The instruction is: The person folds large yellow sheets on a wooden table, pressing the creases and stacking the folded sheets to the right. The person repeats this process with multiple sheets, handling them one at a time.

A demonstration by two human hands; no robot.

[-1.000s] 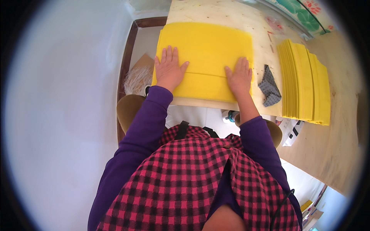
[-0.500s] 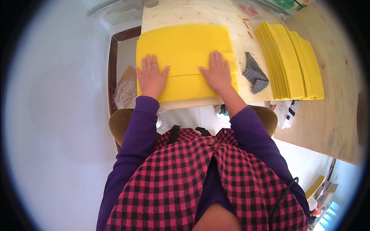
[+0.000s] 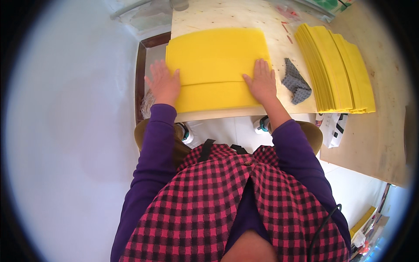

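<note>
A broad pile of yellow folded cloth-like sheets [image 3: 218,54] lies flat on the pale wooden table in front of me, with a crease or flap edge running across its nearer part. At the pile's left edge is my left hand [image 3: 165,86], palm down and fingers stretched; most of it reaches past the edge. My right hand [image 3: 263,84] rests along the right edge, fingers straight and thumb lying on the yellow surface. Neither hand grips anything.
Right of the pile lies a crumpled grey textured cloth [image 3: 297,83]. Further right stands a thick stack of folded yellow sheets [image 3: 334,70]. The wooden table [image 3: 218,15] ends just before my knees. A white bag [image 3: 336,131] hangs or stands below the right stack. A white wall [image 3: 83,122] is at left.
Both hands have slid outward from the top of the yellow pile to its left and right edges. The whole view has shifted slightly, so the table appears further right.
</note>
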